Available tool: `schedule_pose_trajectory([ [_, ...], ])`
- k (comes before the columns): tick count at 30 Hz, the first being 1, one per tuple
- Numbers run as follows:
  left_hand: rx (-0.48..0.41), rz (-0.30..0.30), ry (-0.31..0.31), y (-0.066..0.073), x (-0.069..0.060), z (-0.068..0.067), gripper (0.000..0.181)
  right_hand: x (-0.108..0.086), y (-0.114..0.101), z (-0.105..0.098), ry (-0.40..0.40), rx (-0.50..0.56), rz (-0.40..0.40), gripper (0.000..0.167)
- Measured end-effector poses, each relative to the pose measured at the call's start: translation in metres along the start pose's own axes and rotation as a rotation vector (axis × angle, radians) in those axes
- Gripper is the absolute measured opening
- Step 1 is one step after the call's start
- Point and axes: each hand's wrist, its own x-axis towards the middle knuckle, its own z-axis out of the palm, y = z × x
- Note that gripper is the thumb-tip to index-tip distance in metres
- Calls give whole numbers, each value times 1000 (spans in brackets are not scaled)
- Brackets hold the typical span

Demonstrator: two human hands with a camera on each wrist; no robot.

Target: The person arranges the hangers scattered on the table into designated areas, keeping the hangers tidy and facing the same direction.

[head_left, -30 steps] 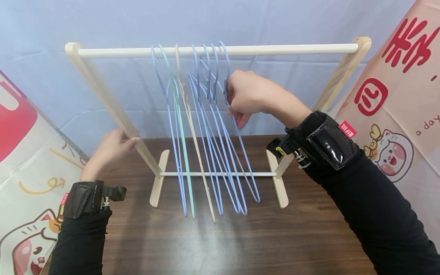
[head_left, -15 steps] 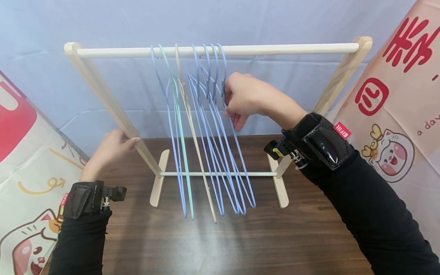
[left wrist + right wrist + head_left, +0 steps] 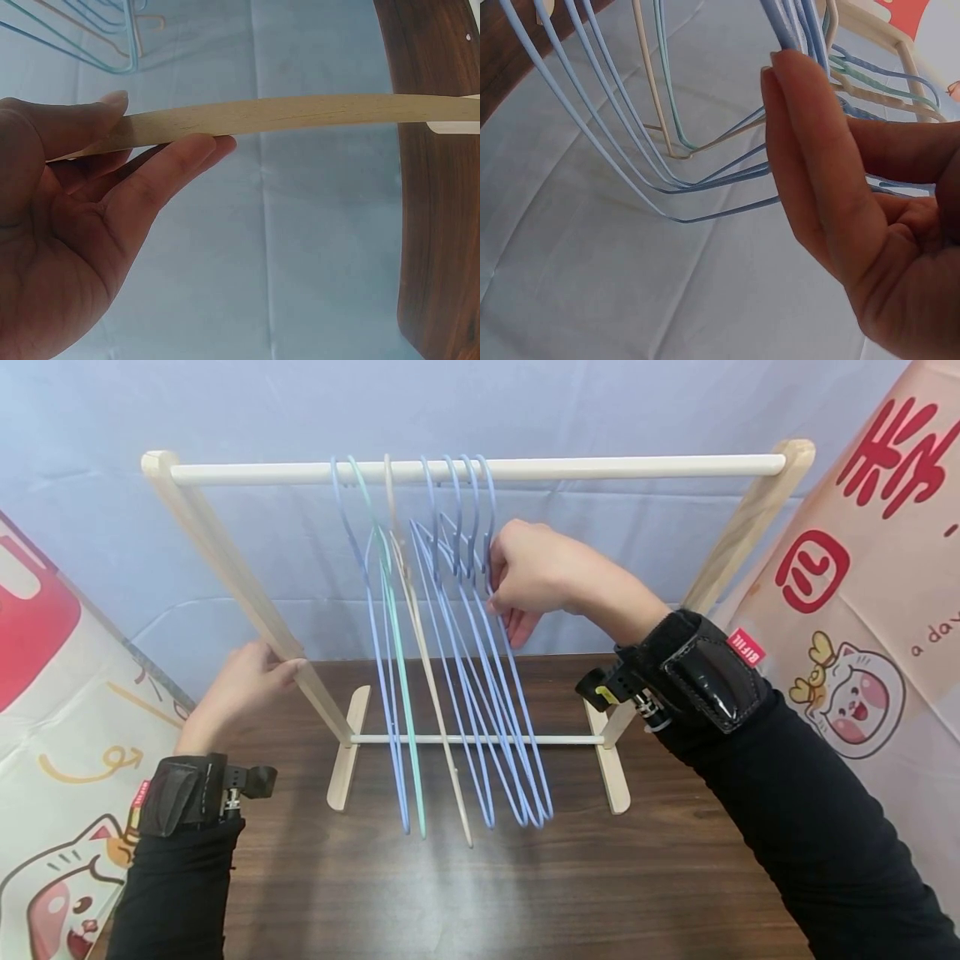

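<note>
My left hand grips the left post of a small wooden clothes rack, thumb on one side and fingers on the other, as the left wrist view also shows on the post. At the neck of the rightmost blue hanger, my right hand pinches the wire, its hook over the white rail. Several blue hangers hang close on its left. Farther left are a beige hanger, a mint-green hanger and another blue hanger. In the right wrist view, fingers hide the pinch point.
The rack stands on two wooden feet on a dark wood table, joined by a thin lower bar. A pale blue cloth covers the back. Printed cartoon panels flank both sides.
My right hand has shifted slightly left with the rightmost blue hanger, whose lower end now sits closer to the neighbouring blue hangers. My left hand has stayed on the post.
</note>
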Motion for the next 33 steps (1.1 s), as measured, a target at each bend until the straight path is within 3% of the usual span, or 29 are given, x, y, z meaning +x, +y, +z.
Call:
schedule_pose_trajectory([
  [33, -18, 10, 13, -2, 1, 1, 40, -12, 3, -3, 17, 1, 24, 20],
])
